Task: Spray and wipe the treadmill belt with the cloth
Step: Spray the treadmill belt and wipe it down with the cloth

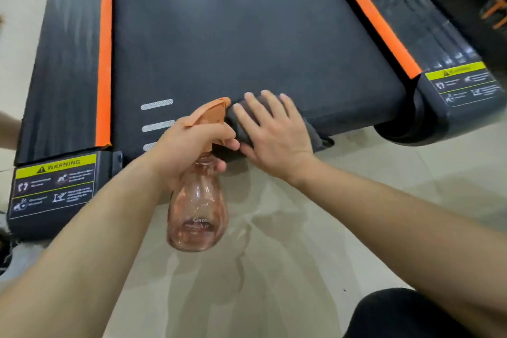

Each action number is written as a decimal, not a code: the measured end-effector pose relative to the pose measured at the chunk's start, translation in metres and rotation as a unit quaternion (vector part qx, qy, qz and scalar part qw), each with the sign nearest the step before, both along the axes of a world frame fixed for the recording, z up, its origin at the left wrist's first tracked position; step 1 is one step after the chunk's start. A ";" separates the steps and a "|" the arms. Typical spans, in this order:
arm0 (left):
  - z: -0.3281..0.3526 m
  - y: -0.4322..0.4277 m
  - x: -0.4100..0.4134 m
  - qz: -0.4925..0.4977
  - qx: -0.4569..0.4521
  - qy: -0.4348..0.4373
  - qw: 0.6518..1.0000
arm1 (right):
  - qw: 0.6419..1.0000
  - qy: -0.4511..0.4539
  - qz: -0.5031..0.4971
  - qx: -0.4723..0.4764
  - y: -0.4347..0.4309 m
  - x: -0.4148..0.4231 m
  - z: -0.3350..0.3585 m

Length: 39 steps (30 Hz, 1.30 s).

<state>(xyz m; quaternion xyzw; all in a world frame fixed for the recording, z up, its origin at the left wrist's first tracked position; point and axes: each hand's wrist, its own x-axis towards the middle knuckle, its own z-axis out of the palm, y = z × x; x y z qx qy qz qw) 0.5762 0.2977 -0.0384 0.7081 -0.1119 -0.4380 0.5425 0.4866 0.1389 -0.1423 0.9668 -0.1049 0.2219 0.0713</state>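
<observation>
The person crouches at the rear end of a treadmill, both bare arms reaching forward over a pale tiled floor. The left hand is clenched around the neck of a clear pinkish spray bottle, fingers curled below the orange spray head, whose nozzle points toward the belt. The bottle hangs upright from that grip, its round body in the air above the floor, just off the treadmill's back edge.

The right hand lies flat with fingers spread and released, palm pressing down on a dark grey cloth. The cloth sits on the rear edge of the black belt, near its middle, and part of it droops over the end toward the floor. The two hands are just beside each other, the spray head nearly touching the cloth.

Short white dashes mark the belt left of the bottle. Orange strips run along both sides of the belt, beside black side rails. A yellow-and-black warning sticker sits on the left rear corner, and another on the right. A dark knee shows at the lower right
</observation>
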 end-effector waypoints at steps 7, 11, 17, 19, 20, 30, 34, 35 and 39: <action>0.017 -0.058 -0.004 -0.037 -0.023 -0.008 0.999 | 0.998 -0.038 -0.030 0.045 -0.066 -0.044 -0.005; 0.005 -0.095 -0.033 -0.102 -0.014 -0.003 0.995 | 0.973 -0.137 -0.176 0.064 -0.122 -0.106 -0.019; -0.024 -0.137 -0.079 -0.148 0.002 -0.016 0.989 | 0.758 -0.251 -0.398 0.452 -0.062 -0.157 -0.021; -0.041 -0.144 -0.095 -0.162 0.022 -0.041 0.986 | 0.564 -0.303 -0.480 0.600 -0.046 -0.181 -0.033; -0.048 -0.147 -0.103 -0.176 0.036 -0.059 0.982 | 0.484 -0.325 -0.501 0.639 -0.039 -0.192 -0.040; -0.075 -0.152 -0.138 -0.215 0.057 -0.099 0.970 | 0.441 -0.286 -0.485 0.699 -0.024 -0.208 -0.056; -0.071 -0.132 -0.131 -0.207 0.054 -0.098 0.972 | 0.431 -0.287 -0.475 0.711 -0.027 -0.192 -0.044; -0.069 -0.124 -0.127 -0.205 0.054 -0.101 0.972 | 0.419 -0.293 -0.468 0.721 -0.028 -0.188 -0.041; -0.071 -0.085 -0.108 -0.172 0.109 -0.158 0.966 | 0.332 -0.322 -0.436 0.772 -0.030 -0.169 -0.030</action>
